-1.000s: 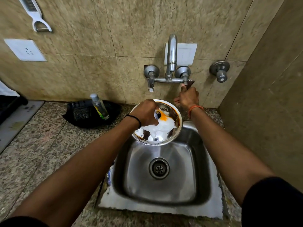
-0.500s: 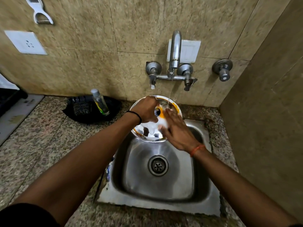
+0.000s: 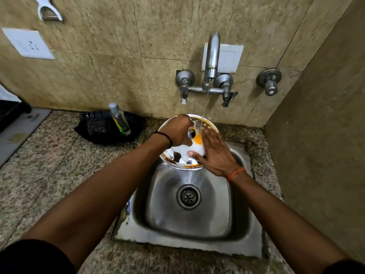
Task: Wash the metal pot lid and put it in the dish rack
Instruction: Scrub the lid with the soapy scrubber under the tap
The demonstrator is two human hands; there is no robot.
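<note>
Under the running tap [image 3: 211, 56], the left hand [image 3: 177, 131] grips the metal pot lid [image 3: 177, 163] by its knob. The right hand [image 3: 214, 153] rubs it with flat fingers. Soapy steel looks slippery; the knob seems safest.

No text can be read anywhere. The flat grey mat [image 3: 18, 127] at the left edge of the speckled granite counter [image 3: 49, 165] carries small dark print — too blurred to make out — and the clear plastic bottle's [image 3: 119, 119] label is equally illegible.

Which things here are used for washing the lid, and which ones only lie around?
In use:
round metal pot lid with orange residue and white foam
left hand
right hand
chrome wall tap, running
steel sink

Lying about:
clear plastic bottle
black tray
</note>
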